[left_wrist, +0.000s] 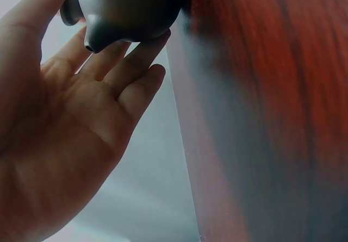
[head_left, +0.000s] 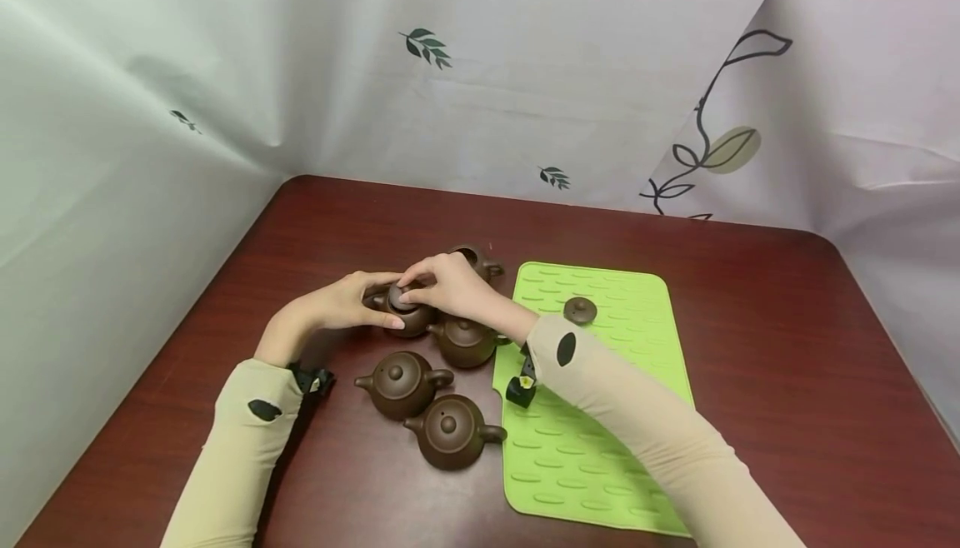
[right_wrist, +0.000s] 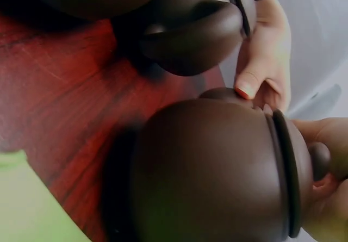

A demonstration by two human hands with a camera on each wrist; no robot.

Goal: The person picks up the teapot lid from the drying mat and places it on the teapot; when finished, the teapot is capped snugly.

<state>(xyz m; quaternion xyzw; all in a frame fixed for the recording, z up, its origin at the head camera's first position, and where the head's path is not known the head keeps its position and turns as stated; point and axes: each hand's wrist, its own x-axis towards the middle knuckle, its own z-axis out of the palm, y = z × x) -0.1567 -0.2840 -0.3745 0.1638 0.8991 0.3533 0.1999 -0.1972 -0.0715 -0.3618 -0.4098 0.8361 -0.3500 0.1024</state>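
In the head view, my left hand (head_left: 337, 302) holds a small brown teapot (head_left: 411, 321), thumb on the near side and fingers round the far side. The spout (left_wrist: 98, 32) points toward the palm in the left wrist view. Over that pot's mouth, my right hand (head_left: 459, 286) pinches a brown teapot lid (head_left: 401, 295), which sits tilted at the opening. Whether the lid is seated cannot be told. Right beside them stands a lidded teapot (head_left: 465, 341), large in the right wrist view. Behind the right hand, a teapot (head_left: 467, 255) with an uncovered mouth is partly hidden.
Two more lidded teapots, one (head_left: 397, 383) left and one (head_left: 450, 433) nearer, stand close together on the dark red table (head_left: 337, 465). A loose lid (head_left: 580, 310) lies on the green mat (head_left: 622, 298), under the right forearm's far side. Pale patterned cloth (head_left: 525, 98) hangs behind.
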